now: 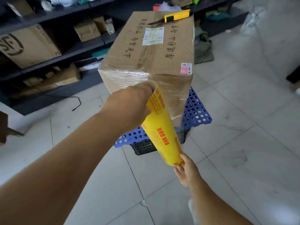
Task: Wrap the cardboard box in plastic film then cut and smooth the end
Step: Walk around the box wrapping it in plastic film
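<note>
1. The left hand (129, 108) hid the film roll's (164, 127) upper end.
2. The cardboard box (151, 51) covered most of the blue perforated crate (196, 111).
3. The shipping label's (153, 36) print was too small to read.
4. The shelves (48, 46) were cut off at the left edge.

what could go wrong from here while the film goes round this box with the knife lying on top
The yellow utility knife lies loose on top of the brown cardboard box, blade out; a tug could slide it off. The box overhangs the blue perforated plastic crate, so pulling might shift it. The right hand holds the yellow film roll only by its end, so it could slip.
</note>
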{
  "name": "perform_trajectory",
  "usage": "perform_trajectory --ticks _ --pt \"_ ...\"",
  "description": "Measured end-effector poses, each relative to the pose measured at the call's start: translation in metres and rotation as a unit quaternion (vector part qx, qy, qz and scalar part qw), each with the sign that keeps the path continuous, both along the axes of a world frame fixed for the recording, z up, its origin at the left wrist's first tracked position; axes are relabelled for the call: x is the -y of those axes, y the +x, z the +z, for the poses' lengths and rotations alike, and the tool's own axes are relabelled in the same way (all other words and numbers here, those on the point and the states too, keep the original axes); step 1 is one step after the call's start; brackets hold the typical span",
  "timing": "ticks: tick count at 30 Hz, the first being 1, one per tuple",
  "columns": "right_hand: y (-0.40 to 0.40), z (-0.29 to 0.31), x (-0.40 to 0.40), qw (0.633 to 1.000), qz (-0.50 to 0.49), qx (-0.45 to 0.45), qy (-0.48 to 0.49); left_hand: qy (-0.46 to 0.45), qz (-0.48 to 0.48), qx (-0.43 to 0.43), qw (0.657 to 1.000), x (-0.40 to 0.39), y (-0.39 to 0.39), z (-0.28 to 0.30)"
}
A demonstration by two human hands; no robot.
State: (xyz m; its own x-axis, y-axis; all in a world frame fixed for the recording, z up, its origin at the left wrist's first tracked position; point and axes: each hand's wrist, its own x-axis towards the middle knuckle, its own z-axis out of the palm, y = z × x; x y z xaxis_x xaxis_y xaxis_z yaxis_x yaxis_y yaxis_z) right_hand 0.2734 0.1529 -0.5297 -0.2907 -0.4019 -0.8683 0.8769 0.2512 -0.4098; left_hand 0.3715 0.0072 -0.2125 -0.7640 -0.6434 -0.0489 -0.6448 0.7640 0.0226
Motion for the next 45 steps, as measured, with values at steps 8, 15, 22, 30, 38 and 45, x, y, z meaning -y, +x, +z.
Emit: perform_trajectory --ticks 8,15,22,30,38,45 --pt "0.047 0.005 0.015 1.000 -0.010 0.002 0.020 0.033 -0.028 0.000 0.999 0.039 0.031 -0.001" --pt "0.077 0.012 0.061 0.996 -0.079 -0.015 0.033 0.014 -0.073 -0.018 0.997 0.088 0.044 -0.005" --pt "0.116 0.016 0.102 0.980 -0.199 0.021 0.016 0.068 -0.190 0.002 0.979 0.133 0.067 -0.003" --pt "0.154 0.029 0.121 0.954 -0.297 -0.001 0.047 0.067 -0.244 -0.084 0.964 0.161 0.073 -0.002" --pt "0.219 0.035 0.147 0.903 -0.419 -0.009 0.089 0.060 -0.314 -0.111 0.941 0.211 0.094 -0.012" --pt "0.268 0.042 0.189 0.891 -0.449 -0.022 0.054 0.069 -0.411 -0.066 0.907 0.248 0.109 -0.003"
